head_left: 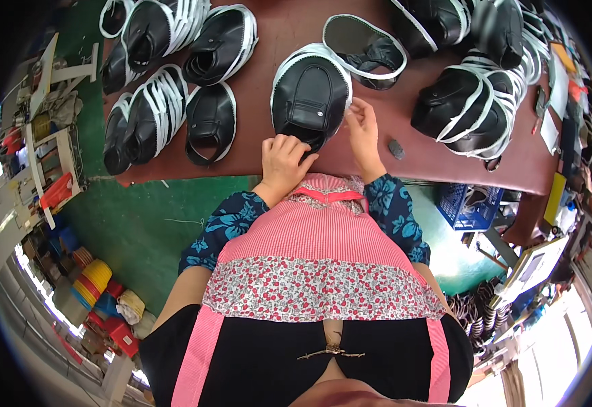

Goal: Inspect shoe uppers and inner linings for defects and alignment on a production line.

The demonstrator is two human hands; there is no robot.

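Note:
In front of me on the table lies a black shoe upper (309,88) with a white edge strip, its toe pointing away and its opening toward me. My left hand (284,161) has its fingers curled over the near end by the opening. At the right edge, the thumb and fingers of my right hand (364,134) pinch the white rim. Just beyond it, overlapping its far right side, sits another upper (377,80), turned with its dark inner side up. A small dark grey lump (396,149) lies right of my right hand.
Stacked uppers (157,112) and a single upper (210,119) stand left on the red-brown table (255,146). A bundle tied with white strips (469,108) lies right. Below the table's right side is a blue crate (469,205). Yellow stacked containers (94,277) stand at lower left.

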